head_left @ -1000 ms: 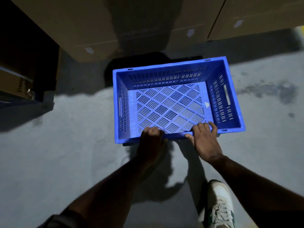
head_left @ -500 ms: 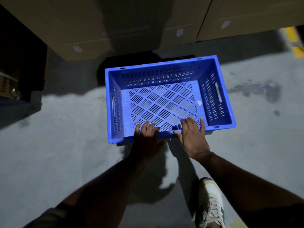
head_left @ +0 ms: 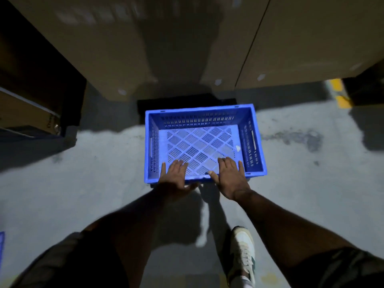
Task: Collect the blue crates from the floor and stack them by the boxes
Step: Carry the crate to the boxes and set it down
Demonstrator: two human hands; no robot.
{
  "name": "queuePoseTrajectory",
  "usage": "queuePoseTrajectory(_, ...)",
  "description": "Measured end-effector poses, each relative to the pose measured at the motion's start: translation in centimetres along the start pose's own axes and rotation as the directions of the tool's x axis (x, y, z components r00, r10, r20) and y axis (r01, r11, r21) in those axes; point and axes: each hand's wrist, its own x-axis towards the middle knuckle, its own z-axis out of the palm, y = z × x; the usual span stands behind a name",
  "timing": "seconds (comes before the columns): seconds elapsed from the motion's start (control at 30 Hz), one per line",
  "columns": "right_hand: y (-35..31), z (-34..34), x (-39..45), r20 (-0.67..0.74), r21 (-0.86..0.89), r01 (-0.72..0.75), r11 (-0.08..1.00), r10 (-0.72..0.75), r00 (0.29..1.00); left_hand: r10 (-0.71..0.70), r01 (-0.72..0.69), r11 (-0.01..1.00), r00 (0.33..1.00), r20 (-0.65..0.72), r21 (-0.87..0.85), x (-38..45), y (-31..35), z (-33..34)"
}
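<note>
- Crate (head_left: 204,142) first: one blue crate, slatted walls and a diamond-grid bottom, nothing inside that we can make out except a small pale spot by its right wall.
- It sits on the grey concrete floor (head_left: 62,194), its far edge just short of the big cardboard boxes (head_left: 124,48) that fill the top of the view. There's a dark shadowed gap between the crate's far rim and the boxes, so we can't tell if they touch.
- Our left hand (head_left: 173,176) is on the near rim, left of centre, fingers spread flat and reaching over the edge into the crate. Looks like it's resting there more than gripping, fingers not curled around anything.
- Our right hand (head_left: 230,176) is on the same near rim, right of centre, also splayed open with the fingers laid over the edge and the thumb out to the side.
- One white sneaker (head_left: 243,254) shows on the floor below the right arm, well back from the crate.
- A sliver of something blue (head_left: 1,246) pokes in at the left edge of the view, too cut off to tell what it is.
- Yellow floor marking (head_left: 339,94) sits up by the right-hand boxes.
</note>
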Motion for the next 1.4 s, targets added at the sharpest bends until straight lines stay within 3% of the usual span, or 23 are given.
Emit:
queuePoseTrajectory(0.13, -2.8, -8.1, -4.8, -0.02, 0.031, -0.042, 0.999, 0.043, 0.999, -0.024, 0.019, 0.998, 0.997, -0.067, -0.062, -5.4, 4.3, -7.4)
queuePoseTrajectory(0.4, -9.3, -25.1, -17.4, -0.037, 0.168, 0.092, 0.981, -0.086, 0.996, -0.207, 0.143, 0.961, 0.94, -0.27, -0.238, -18.5, 13.9, -24.9)
queuePoseTrajectory(0.63, -14.0, -33.6, -26.6, 0.018, 0.033, 0.233, 0.972, -0.233, 0.972, -0.347, 0.252, 0.916, 0.888, -0.3, -0.313, -30.1, 16.8, -31.5)
queuePoseTrajectory(0.93, -20.1, -34.0, -34.6, 0.076, -0.065, 0.369, 0.927, -0.364, 0.928, -0.551, 0.446, 0.797, 0.813, -0.189, -0.407, -46.0, 11.6, -32.4)
queuePoseTrajectory(1.2, -29.2, -29.4, -43.5, 0.1, -0.11, 0.513, 0.851, -0.504, 0.858, -0.65, 0.483, 0.724, 0.716, -0.253, -0.493, -58.5, 5.7, -30.8)
queuePoseTrajectory(1.4, -37.5, -25.1, -49.7, 0.118, -0.169, 0.653, 0.738, -0.642, 0.757, -0.789, 0.529, 0.594, 0.531, -0.31, -0.606, -67.8, 1.5, -26.5)
